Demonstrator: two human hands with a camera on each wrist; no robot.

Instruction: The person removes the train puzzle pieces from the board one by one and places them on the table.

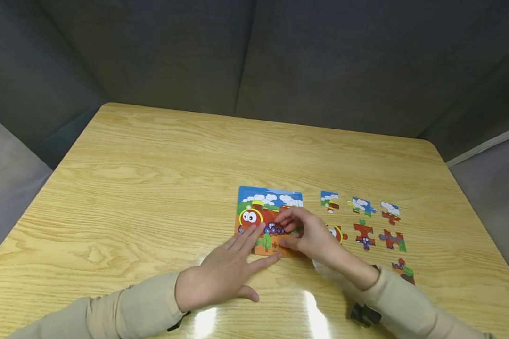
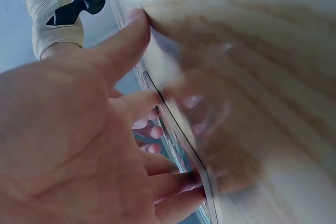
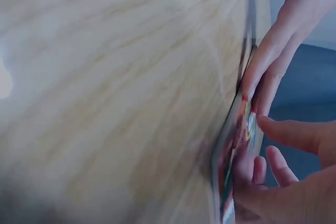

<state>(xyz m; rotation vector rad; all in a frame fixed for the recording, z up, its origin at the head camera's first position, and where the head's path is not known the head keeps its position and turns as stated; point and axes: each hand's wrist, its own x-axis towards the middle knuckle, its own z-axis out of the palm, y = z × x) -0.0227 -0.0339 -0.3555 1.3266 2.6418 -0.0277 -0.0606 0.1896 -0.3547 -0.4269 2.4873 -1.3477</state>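
Note:
A small rectangular jigsaw board [image 1: 269, 197] lies on the table, with a picture of a red cartoon train under a blue sky. My left hand [image 1: 220, 270] rests on its lower left part, fingers extended and thumb spread toward the tabletop. Over the board's right side, my right hand [image 1: 309, 233] has bent fingers and thumb touching the surface, a gap between them. No loose piece shows in that gap, though the hand hides the area behind it. In the right wrist view, the thumb [image 3: 294, 134] stands apart from the fingertips beside the board's edge [image 3: 216, 174].
Loose jigsaw pieces lie in rows to the right, among them a cloud piece [image 1: 362, 205], a red piece [image 1: 364, 233] and a lower piece [image 1: 404, 270]. My right hand and forearm partly cover that area. The wooden table [image 1: 152, 165] meets dark grey panels [image 1: 174, 56] behind it.

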